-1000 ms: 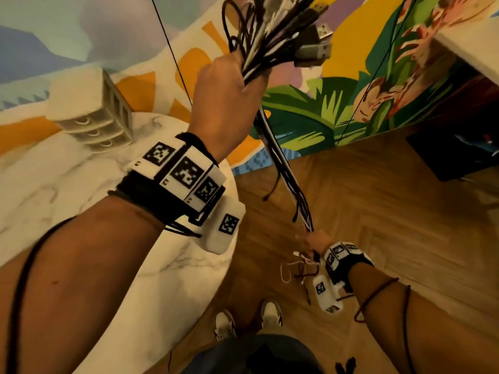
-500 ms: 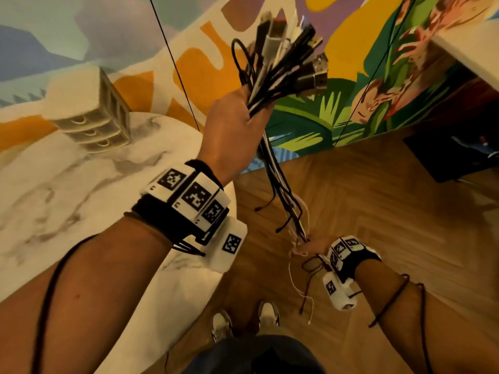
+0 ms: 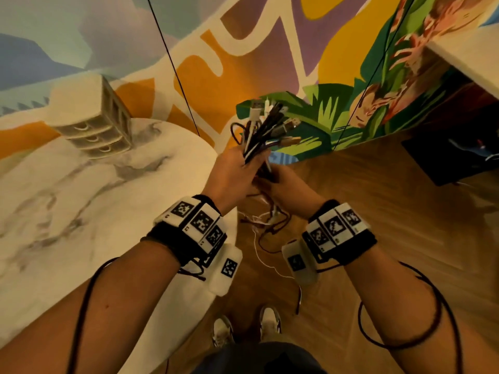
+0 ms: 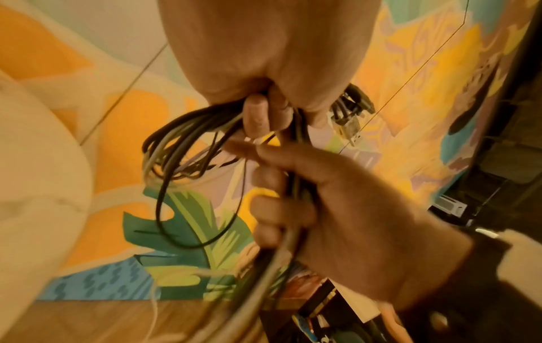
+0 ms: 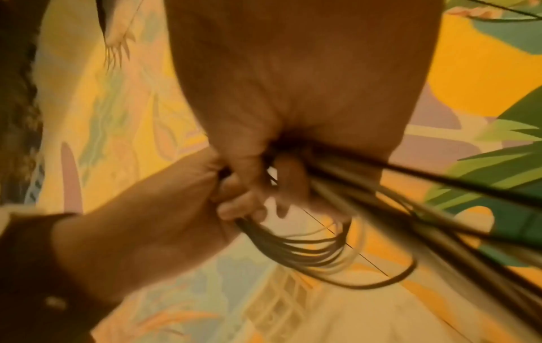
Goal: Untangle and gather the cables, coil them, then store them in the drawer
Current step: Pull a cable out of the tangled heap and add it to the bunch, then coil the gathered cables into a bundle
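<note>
While both hands (image 3: 259, 182) grip the cables (image 3: 263, 130), marble table (image 3: 81, 198), wood floor (image 3: 378, 211), mural wall (image 3: 270, 49).

marble-look table (image 3: 81, 201), wood floor (image 3: 364, 206)

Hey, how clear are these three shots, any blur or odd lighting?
Head view: warm dim light, wide-angle bending, cable bundle fairly sharp. Left wrist view: right hand soft, lower cables smeared. Right wrist view: blurriest; left hand soft, cables streaked.
</note>
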Demonstrator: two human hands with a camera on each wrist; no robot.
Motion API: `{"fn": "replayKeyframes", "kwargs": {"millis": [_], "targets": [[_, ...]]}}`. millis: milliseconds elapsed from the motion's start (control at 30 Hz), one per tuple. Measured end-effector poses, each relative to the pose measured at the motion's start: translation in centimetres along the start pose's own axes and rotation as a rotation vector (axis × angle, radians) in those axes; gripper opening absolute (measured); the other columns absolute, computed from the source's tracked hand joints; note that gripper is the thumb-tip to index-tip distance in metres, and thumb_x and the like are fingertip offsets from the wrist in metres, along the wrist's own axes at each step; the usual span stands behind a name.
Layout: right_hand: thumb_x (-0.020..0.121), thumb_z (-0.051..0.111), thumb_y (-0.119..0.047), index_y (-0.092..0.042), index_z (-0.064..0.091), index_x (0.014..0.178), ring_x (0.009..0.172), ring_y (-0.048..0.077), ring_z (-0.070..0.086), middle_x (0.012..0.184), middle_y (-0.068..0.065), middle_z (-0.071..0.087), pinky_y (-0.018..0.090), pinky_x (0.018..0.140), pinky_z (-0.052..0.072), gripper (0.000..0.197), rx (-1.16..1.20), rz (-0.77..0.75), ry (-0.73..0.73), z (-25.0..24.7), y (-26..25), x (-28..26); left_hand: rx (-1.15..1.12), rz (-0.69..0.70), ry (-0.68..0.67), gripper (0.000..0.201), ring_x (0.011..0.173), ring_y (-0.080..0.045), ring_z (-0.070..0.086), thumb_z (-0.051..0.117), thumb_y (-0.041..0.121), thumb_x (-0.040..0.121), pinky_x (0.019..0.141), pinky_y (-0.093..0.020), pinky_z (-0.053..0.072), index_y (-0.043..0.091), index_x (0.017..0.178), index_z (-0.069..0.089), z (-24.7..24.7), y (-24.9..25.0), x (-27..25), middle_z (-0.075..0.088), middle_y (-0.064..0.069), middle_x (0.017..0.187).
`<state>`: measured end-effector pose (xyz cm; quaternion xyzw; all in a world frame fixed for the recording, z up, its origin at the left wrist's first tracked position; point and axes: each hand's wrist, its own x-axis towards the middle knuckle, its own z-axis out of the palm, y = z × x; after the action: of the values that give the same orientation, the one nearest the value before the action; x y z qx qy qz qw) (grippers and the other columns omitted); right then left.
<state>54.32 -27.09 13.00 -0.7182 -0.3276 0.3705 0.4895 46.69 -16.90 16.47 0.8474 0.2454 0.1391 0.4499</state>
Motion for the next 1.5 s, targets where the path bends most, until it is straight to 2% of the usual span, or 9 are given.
{"fn": "replayKeyframes", "kwargs": {"millis": [167, 400, 600, 700, 767, 933, 1233, 1400, 1500], "targets": [[0.094, 0.054, -0.026, -0.017, 0.045, 0.056, 0.045, 0.011, 0.039, 0.052, -0.001, 0.042, 0.022, 0.043, 0.027, 0.041, -0.262, 0.240, 0.382, -2.2, 7.7, 0.8, -0.096, -0.115, 0.210, 0.040, 0.039, -0.007, 0.033, 0.059, 0.037, 0.089, 0.045, -0.025, 0.027, 0.017, 0.056, 0.050, -6.0, -2.2, 0.5, 0.041, 0.005, 0.046], [0.085, 0.062, -0.035, -0.005, 0.066, 0.095, 0.067, 0.023, 0.058, 0.073, 0.007, 0.060, 0.034, 0.060, 0.049, 0.032, -0.585, 0.666, -0.008, -2.1, 18.8, -0.9, -0.629, -0.104, 0.171, 0.031, 0.037, -0.009, 0.023, 0.056, 0.016, 0.093, 0.043, -0.024, 0.019, 0.019, 0.065, 0.042, -9.0, -2.0, 0.4, 0.029, 0.010, 0.043], [0.058, 0.077, -0.057, -0.031, 0.020, 0.147, 0.135, 0.015, 0.033, 0.150, -0.003, 0.032, 0.036, 0.111, 0.031, 0.109, -0.486, 0.108, -0.077, 2.6, 10.9, 1.9, -0.865, -0.101, 0.122, 0.036, 0.038, -0.011, 0.020, 0.048, 0.023, 0.097, 0.045, -0.028, 0.013, 0.018, 0.062, 0.044, -6.0, -1.4, -0.4, 0.027, 0.004, 0.044], [0.075, 0.078, -0.028, -0.017, 0.042, 0.136, 0.120, -0.006, 0.043, 0.134, -0.004, 0.048, 0.015, 0.101, 0.035, 0.071, -0.177, -0.237, -0.055, 6.1, 3.3, 2.0, -0.866, -0.128, 0.085, 0.047, 0.039, -0.014, 0.019, 0.047, 0.028, 0.098, 0.046, -0.029, 0.015, 0.014, 0.054, 0.036, -4.2, -1.6, -0.9, 0.025, 0.001, 0.043], [0.086, 0.067, -0.015, -0.014, 0.061, 0.093, 0.076, -0.006, 0.056, 0.086, -0.008, 0.064, 0.018, 0.071, 0.043, 0.009, 0.035, -0.251, -0.017, 8.3, 1.5, 2.3, -0.871, -0.153, 0.055, 0.050, 0.039, -0.014, 0.020, 0.046, 0.028, 0.098, 0.046, -0.030, 0.015, 0.015, 0.050, 0.036, -3.9, -1.7, -1.3, 0.024, 0.002, 0.042], [0.093, 0.057, -0.023, -0.022, 0.033, 0.050, 0.038, 0.004, 0.025, 0.037, -0.013, 0.029, 0.020, 0.047, 0.023, 0.049, 0.112, 0.000, 0.028, 11.2, 3.1, 2.1, -0.852, -0.194, 0.026, 0.033, 0.039, -0.012, 0.019, 0.056, 0.013, 0.093, 0.043, -0.027, 0.016, 0.017, 0.062, 0.044, -6.0, -1.9, -1.4, 0.021, 0.002, 0.048], [0.097, 0.035, -0.021, -0.016, 0.055, 0.118, 0.110, 0.017, 0.060, 0.114, 0.010, 0.063, 0.031, 0.095, 0.047, 0.029, 0.348, -0.074, -0.020, 6.6, -4.4, 3.5, -0.609, -0.232, 0.056, 0.029, 0.040, -0.013, 0.025, 0.063, -0.001, 0.083, 0.042, -0.023, 0.022, 0.018, 0.062, 0.060, -7.4, -2.9, -3.3, 0.032, 0.002, 0.044], [0.101, 0.020, -0.041, -0.013, 0.055, 0.126, 0.099, 0.008, 0.063, 0.115, 0.000, 0.065, 0.021, 0.090, 0.046, 0.052, 0.079, -0.286, -0.096, 4.7, -11.6, 3.9, -0.482, -0.212, 0.021, 0.016, 0.041, -0.010, 0.033, 0.066, -0.001, 0.081, 0.048, -0.024, 0.029, 0.006, 0.095, 0.066, -6.9, -2.6, -4.0, 0.036, 0.003, 0.041], [0.100, 0.030, -0.044, -0.007, 0.064, 0.112, 0.098, 0.023, 0.062, 0.105, 0.011, 0.067, 0.042, 0.093, 0.048, 0.052, -0.348, -0.327, -0.127, 5.6, -12.3, 3.2, -0.475, -0.150, 0.011, 0.016, 0.037, 0.004, 0.041, 0.060, -0.010, 0.083, 0.046, -0.010, 0.033, -0.017, 0.097, 0.058, -7.1, -2.4, -4.3, 0.042, -0.011, 0.056]]}}
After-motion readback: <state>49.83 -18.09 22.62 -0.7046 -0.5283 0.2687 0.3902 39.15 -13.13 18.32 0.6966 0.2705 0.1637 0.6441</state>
